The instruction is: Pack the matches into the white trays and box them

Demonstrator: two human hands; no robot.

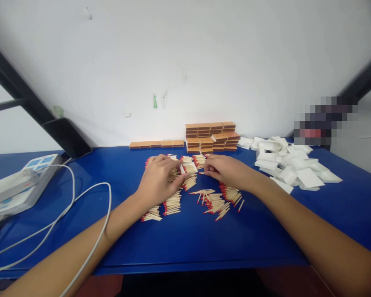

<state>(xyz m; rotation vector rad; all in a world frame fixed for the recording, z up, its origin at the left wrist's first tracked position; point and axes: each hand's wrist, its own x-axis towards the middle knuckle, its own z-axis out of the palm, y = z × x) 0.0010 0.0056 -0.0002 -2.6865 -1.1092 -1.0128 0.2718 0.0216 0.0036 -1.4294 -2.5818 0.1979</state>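
My left hand (159,177) grips a small white matchbox tray (182,168) between thumb and fingers, just above the table. Red-tipped matches lie inside the tray. Close by on the right, my right hand (225,168) is closed in a pinch, and a match (201,173) sticks out from its fingertips toward the tray. Loose matches (172,204) are heaped below and behind my left hand, partly hidden by it. Another heap of matches (214,202) spreads out below my right hand, with one stray match (241,205) beside it.
Brown matchboxes (198,134) are stacked against the wall, with a low row of matchboxes (156,144) to their left. White empty trays (309,178) pile up at the right. A phone (67,138), a power strip (46,181) and a looping white cable (109,198) occupy the left.
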